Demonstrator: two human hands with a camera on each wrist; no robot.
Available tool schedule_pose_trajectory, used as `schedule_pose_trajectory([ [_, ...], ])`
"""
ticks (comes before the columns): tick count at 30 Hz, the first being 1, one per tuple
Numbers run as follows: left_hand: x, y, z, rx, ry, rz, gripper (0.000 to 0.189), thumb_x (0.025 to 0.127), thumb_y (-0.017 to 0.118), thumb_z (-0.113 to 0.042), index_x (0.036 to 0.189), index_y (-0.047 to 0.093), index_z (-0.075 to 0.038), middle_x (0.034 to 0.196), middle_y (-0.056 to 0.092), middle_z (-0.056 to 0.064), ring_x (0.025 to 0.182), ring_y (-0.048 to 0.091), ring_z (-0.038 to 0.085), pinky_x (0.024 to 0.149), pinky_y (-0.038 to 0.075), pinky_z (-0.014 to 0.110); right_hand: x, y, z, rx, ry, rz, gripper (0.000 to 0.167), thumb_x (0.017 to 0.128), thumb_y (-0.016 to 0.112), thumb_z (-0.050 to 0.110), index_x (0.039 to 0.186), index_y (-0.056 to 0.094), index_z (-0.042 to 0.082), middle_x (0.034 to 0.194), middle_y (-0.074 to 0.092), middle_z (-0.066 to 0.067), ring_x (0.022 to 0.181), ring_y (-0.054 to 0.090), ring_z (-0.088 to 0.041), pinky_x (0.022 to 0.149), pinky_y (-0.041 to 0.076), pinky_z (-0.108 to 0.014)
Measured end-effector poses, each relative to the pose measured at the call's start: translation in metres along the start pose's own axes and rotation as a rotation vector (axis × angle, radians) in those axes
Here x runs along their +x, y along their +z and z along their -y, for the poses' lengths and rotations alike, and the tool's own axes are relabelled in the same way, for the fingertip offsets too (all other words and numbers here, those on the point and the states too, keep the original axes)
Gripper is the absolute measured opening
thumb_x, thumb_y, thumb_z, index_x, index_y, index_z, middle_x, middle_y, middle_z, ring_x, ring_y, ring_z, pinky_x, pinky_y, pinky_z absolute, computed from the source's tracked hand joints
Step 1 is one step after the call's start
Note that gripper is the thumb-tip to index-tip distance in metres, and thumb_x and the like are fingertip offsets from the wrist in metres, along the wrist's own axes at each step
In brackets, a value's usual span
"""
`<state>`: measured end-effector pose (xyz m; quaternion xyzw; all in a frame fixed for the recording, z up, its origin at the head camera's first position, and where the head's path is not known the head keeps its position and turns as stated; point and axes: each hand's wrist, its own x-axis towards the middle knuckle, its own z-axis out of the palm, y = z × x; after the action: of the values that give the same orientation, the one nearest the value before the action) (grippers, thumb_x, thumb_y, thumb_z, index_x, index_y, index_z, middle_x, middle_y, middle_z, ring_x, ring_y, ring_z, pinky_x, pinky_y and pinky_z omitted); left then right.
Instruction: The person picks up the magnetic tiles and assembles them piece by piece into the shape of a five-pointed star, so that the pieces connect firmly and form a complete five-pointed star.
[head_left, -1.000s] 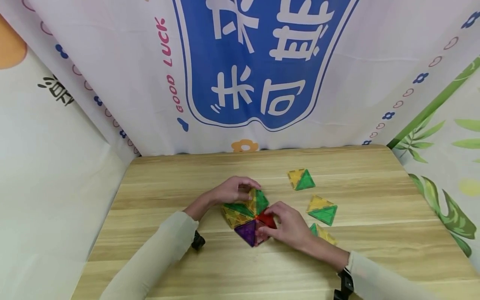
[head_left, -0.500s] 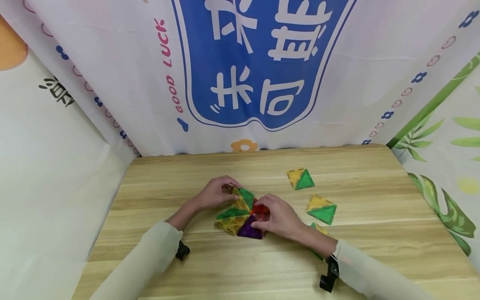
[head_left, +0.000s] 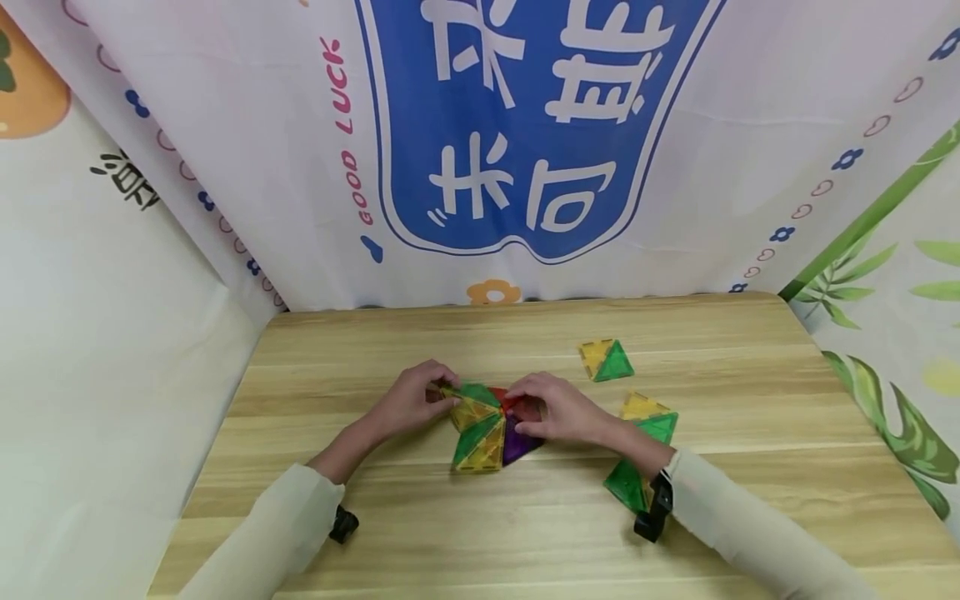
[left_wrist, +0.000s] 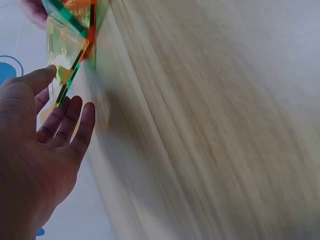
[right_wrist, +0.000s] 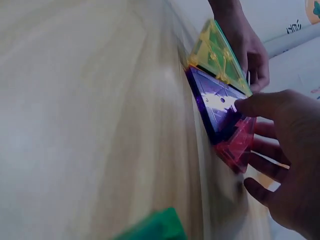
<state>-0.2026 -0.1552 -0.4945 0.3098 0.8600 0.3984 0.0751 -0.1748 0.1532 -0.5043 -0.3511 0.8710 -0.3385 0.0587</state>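
A fan of joined see-through magnetic tiles lies between the hands in the head view, with yellow tiles (head_left: 487,452), green tiles (head_left: 472,435), a purple tile (head_left: 519,443) and red tiles (head_left: 529,408). My left hand (head_left: 408,406) pinches a yellow tile at the fan's left side, its thumb on the face in the left wrist view. At the right side, my right hand (head_left: 566,414) holds the purple and red tiles. The right wrist view puts its thumb on the purple tile (right_wrist: 212,102), its fingers behind the red one (right_wrist: 237,142). Fingers partly cover the red tiles.
Right of the fan on the wooden table (head_left: 360,533) lie a yellow-green tile pair (head_left: 617,362) at the back and another pair (head_left: 660,427) nearer. A green tile (head_left: 625,483) shows partly under the right forearm. A printed cloth (head_left: 300,275) hangs behind the table.
The tile fan has turned counterclockwise: purple went from lower left to lower right, and a yellow-green part from left to bottom. My left hand moved left with it.
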Motion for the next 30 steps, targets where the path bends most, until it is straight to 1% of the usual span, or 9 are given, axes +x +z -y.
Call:
schedule_pose_trajectory([
  [5, -0.005, -0.002, -0.001, 0.04, 0.006, 0.028, 0.014, 0.095, 0.081, -0.009, 0.106, 0.071, -0.009, 0.105, 0.068, 0.003, 0.097, 0.068, 0.018, 0.081, 0.061, 0.031, 0.002, -0.004, -0.008, 0.048, -0.044, 0.032, 0.046, 0.093, 0.083, 0.02, 0.136, 0.07, 0.009, 0.139, 0.067, -0.009, 0.13, 0.061, -0.029, 0.109, 0.051, -0.051],
  [8, -0.004, -0.003, -0.004, 0.08, -0.022, 0.047, 0.015, 0.096, 0.081, -0.014, 0.108, 0.073, -0.012, 0.107, 0.068, 0.001, 0.096, 0.067, 0.018, 0.081, 0.06, 0.034, 0.001, -0.004, -0.01, 0.07, -0.07, 0.028, 0.046, 0.094, 0.082, 0.021, 0.137, 0.069, 0.008, 0.14, 0.067, -0.01, 0.129, 0.061, -0.029, 0.109, 0.051, -0.052],
  [11, 0.002, -0.002, -0.01, 0.106, -0.057, 0.055, 0.018, 0.097, 0.08, -0.02, 0.112, 0.074, -0.012, 0.112, 0.069, 0.002, 0.103, 0.067, 0.021, 0.089, 0.059, 0.041, -0.002, -0.007, -0.014, 0.079, -0.062, -0.004, 0.045, 0.095, 0.082, 0.021, 0.136, 0.07, 0.007, 0.138, 0.068, -0.009, 0.128, 0.062, -0.027, 0.109, 0.051, -0.049],
  [13, 0.011, 0.0, -0.016, 0.106, -0.071, 0.06, 0.022, 0.098, 0.08, -0.022, 0.116, 0.074, -0.011, 0.117, 0.069, 0.003, 0.11, 0.066, 0.024, 0.096, 0.057, 0.044, -0.007, -0.012, -0.018, 0.066, -0.039, -0.044, 0.043, 0.095, 0.082, 0.02, 0.134, 0.071, 0.006, 0.135, 0.069, -0.008, 0.126, 0.064, -0.027, 0.108, 0.052, -0.049],
  [15, 0.023, 0.003, -0.023, 0.089, -0.063, 0.061, 0.025, 0.098, 0.079, -0.022, 0.119, 0.073, -0.009, 0.121, 0.07, 0.005, 0.116, 0.066, 0.026, 0.102, 0.056, 0.047, -0.014, -0.02, -0.023, 0.048, 0.005, -0.088, 0.041, 0.094, 0.083, 0.018, 0.131, 0.072, 0.005, 0.132, 0.071, -0.008, 0.123, 0.065, -0.027, 0.106, 0.054, -0.049],
  [19, 0.051, 0.013, -0.039, 0.049, -0.038, 0.072, 0.029, 0.099, 0.077, -0.018, 0.125, 0.072, -0.006, 0.126, 0.07, 0.009, 0.119, 0.066, 0.029, 0.103, 0.055, 0.048, -0.026, -0.04, -0.037, 0.009, 0.1, -0.169, 0.04, 0.092, 0.084, 0.016, 0.127, 0.072, 0.001, 0.125, 0.072, -0.013, 0.115, 0.068, -0.031, 0.099, 0.057, -0.051],
  [23, 0.077, 0.024, -0.053, -0.012, -0.032, 0.103, 0.034, 0.101, 0.073, -0.015, 0.132, 0.069, -0.002, 0.134, 0.068, 0.014, 0.123, 0.065, 0.033, 0.104, 0.055, 0.049, -0.037, -0.059, -0.053, -0.046, 0.175, -0.241, 0.042, 0.091, 0.086, 0.019, 0.126, 0.072, -0.001, 0.122, 0.072, -0.016, 0.107, 0.069, -0.033, 0.09, 0.06, -0.051],
  [26, 0.093, 0.032, -0.058, -0.042, -0.016, 0.126, 0.037, 0.104, 0.07, -0.017, 0.137, 0.066, -0.001, 0.139, 0.066, 0.017, 0.126, 0.064, 0.036, 0.105, 0.054, 0.049, -0.046, -0.07, -0.063, -0.101, 0.228, -0.28, 0.045, 0.089, 0.089, 0.022, 0.124, 0.074, -0.001, 0.12, 0.072, -0.017, 0.103, 0.07, -0.033, 0.085, 0.06, -0.051],
  [30, 0.11, 0.042, -0.059, -0.077, -0.024, 0.143, 0.041, 0.105, 0.067, -0.016, 0.143, 0.062, 0.001, 0.145, 0.063, 0.018, 0.132, 0.061, 0.038, 0.109, 0.052, 0.05, -0.055, -0.08, -0.073, -0.166, 0.316, -0.304, 0.049, 0.088, 0.089, 0.028, 0.123, 0.074, -0.003, 0.12, 0.07, -0.022, 0.101, 0.069, -0.036, 0.083, 0.059, -0.053],
])
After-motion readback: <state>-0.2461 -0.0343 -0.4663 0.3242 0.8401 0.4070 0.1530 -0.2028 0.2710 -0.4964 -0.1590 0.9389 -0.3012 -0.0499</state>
